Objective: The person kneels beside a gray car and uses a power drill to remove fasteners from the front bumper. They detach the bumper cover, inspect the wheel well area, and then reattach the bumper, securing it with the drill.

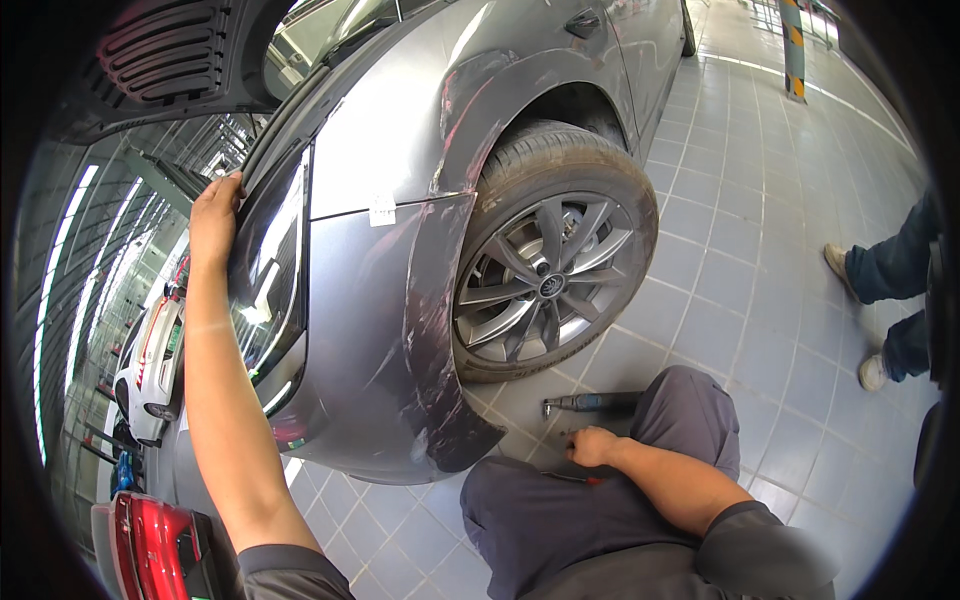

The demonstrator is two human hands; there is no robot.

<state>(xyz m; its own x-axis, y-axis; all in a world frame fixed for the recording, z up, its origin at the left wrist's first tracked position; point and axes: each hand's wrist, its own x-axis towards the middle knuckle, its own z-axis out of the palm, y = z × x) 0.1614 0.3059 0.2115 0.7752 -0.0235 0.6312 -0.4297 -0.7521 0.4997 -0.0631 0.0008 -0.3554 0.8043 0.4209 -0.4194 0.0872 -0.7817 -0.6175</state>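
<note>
A grey car's scraped front bumper (pixel 400 330) and fender (pixel 390 130) stand before me, with the front wheel (pixel 550 285) turned outward. My left hand (pixel 215 205) reaches past the headlight (pixel 275 270), its fingers bent over the car's front edge. Low by my knee, my right hand (pixel 597 447) is closed, fingertips together. A small dark thing shows at those fingertips, too small to name. On the floor just beyond lies a power ratchet (pixel 585 402) with a bluish body. A thin tool with a red end (pixel 590 481) lies against my thigh.
The raised hood (pixel 165 60) hangs at upper left. A person's legs (pixel 895 270) stand at the right on the tiled floor (pixel 720 270). A striped post (pixel 793 50) rises farther back. At the left are a white car (pixel 155 360) and a red tail light (pixel 155 540).
</note>
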